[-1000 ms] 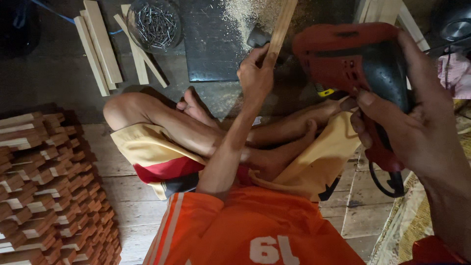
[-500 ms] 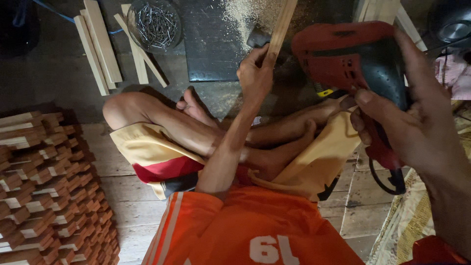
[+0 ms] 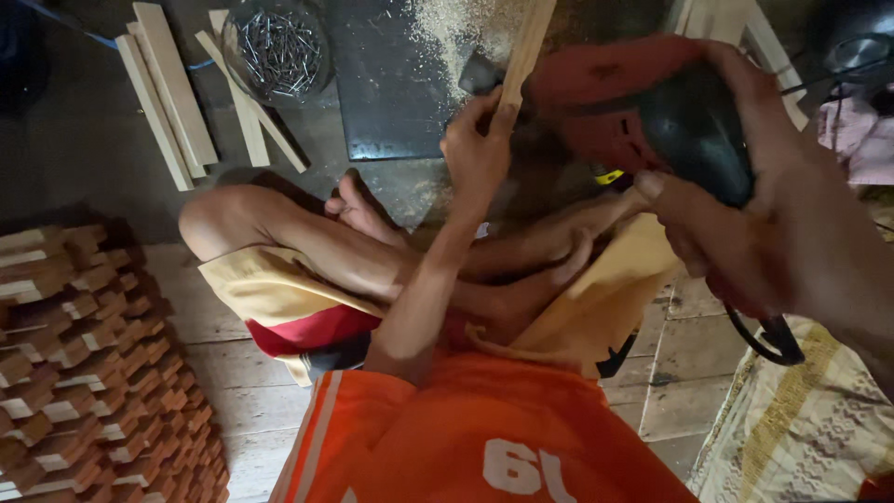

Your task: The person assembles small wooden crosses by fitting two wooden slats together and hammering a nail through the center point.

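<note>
I sit cross-legged on the floor in an orange shirt and yellow shorts. My left hand (image 3: 477, 149) grips a thin wooden strip (image 3: 527, 47) and holds it upright over a dark plate (image 3: 391, 93) dusted with sawdust. My right hand (image 3: 764, 224) is wrapped around a red and black power drill (image 3: 643, 102), which sits just right of the strip. The drill's tip is hidden behind the strip and my left hand. Its black cord (image 3: 759, 335) loops down below my right hand.
A round bowl of nails (image 3: 277, 47) stands at the top left. Loose wooden slats (image 3: 168, 93) lie beside it. A big stack of short wooden pieces (image 3: 84, 363) fills the lower left. A patterned cloth (image 3: 801, 438) lies at the lower right on the plank floor.
The drill and my right hand have shifted slightly left, closer to the strip. My left hand keeps its hold on the strip.
</note>
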